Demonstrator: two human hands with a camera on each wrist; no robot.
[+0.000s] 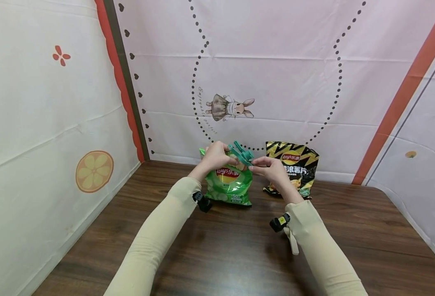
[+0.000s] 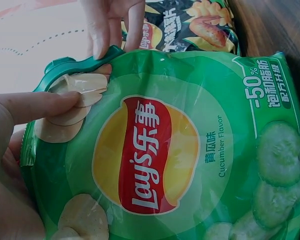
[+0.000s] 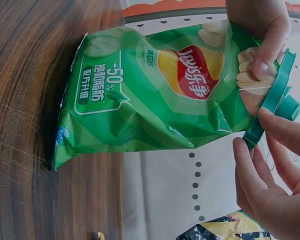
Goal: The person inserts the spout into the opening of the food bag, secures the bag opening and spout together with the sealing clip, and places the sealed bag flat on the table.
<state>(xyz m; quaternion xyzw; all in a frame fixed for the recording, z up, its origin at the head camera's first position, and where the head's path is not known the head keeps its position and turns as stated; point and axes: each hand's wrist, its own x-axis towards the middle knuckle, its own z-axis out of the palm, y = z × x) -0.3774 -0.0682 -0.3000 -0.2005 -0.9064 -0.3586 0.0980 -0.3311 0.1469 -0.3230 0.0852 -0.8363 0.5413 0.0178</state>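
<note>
A green bag of Lay's cucumber-flavour potato chips [image 1: 232, 187] stands upright on the table. My left hand [image 1: 215, 156] pinches the upper part of this bag, its thumb pressed on the front in the left wrist view. Along the bag's top edge lies a teal bag clip [image 3: 274, 100] with a round cap-like knob. In the head view the clip's [image 1: 242, 154] two arms look parted at the left end. My right hand [image 1: 273, 169] pinches the clip's near end between thumb and fingers. How far the bag's edge sits inside the clip is hard to tell.
A black and yellow Lay's bag [image 1: 294, 164] stands to the right of the green one, against the back curtain [image 1: 276, 82]. The dark wooden table [image 1: 224, 255] stretches toward me. Printed cloth [image 1: 47, 123] also hangs along the left side.
</note>
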